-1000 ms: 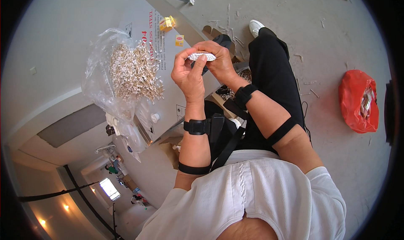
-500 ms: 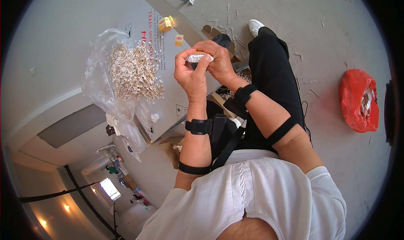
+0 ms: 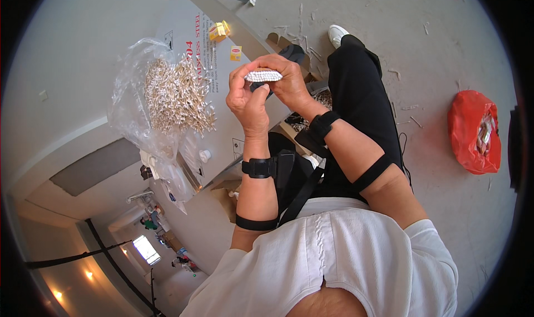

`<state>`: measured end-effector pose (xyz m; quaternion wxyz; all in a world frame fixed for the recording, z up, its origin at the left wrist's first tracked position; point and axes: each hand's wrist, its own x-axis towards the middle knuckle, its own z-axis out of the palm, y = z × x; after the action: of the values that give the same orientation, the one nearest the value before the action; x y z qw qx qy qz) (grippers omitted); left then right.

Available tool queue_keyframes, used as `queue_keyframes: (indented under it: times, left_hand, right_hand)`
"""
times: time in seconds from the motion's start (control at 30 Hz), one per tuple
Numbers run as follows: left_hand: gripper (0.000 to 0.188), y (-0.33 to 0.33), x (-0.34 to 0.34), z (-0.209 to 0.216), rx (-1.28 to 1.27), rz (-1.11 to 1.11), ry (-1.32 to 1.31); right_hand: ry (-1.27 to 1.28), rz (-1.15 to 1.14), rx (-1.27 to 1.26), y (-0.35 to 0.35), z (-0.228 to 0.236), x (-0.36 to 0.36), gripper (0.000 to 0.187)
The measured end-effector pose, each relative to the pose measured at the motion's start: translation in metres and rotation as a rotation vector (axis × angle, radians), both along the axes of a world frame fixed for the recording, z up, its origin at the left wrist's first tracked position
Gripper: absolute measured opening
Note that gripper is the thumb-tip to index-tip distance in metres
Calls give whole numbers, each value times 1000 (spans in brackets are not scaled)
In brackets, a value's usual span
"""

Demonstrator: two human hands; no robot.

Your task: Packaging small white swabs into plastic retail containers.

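Observation:
Both my hands grip one bundle of cotton swabs (image 3: 263, 76), its white tips packed in a flat row facing me. My left hand (image 3: 248, 99) curls around the bundle's left end, with the thumb below the tips. My right hand (image 3: 288, 82) closes on the right end, fingers meeting those of the left over the top. Beyond the hands, a small yellow box (image 3: 236, 53) lies on the steel-look table (image 3: 222, 105), and another yellow box (image 3: 219, 31) stands farther off. To the left, a big loose heap of cotton swabs (image 3: 177, 97) spills from a clear plastic bag (image 3: 130, 103).
Below the table edge, an open cardboard box (image 3: 292, 129) holds more swabs beside my legs. A red plastic bag (image 3: 459, 133) with scraps sits on the floor at right. Swabs and white scraps litter the floor. Something small and white (image 3: 204, 155) rests near the table corner.
My left thumb has dropped from the front of the bundle to below it, baring the full row of white tips. The left hand has shifted slightly left.

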<state>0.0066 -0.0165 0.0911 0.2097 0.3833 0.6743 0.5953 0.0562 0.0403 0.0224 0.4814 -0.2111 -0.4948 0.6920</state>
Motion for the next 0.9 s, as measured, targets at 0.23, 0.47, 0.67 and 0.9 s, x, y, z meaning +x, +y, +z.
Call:
queue_keyframes:
  times: [0.23, 0.47, 0.67, 0.9]
  left_hand:
    - [33, -4, -22, 12, -212, -135, 354]
    - [28, -5, -31, 17, -204, -196, 397]
    - [27, -4, -30, 19, -198, -222, 364]
    - [33, -2, -24, 26, -298, -236, 346]
  right_hand:
    - [55, -6, -7, 0, -2, -3, 25]
    - [66, 124, -38, -1, 0, -4, 26]
    - [47, 143, -44, -2, -1, -5, 26]
    - [41, 235, -31, -2, -3, -1, 23]
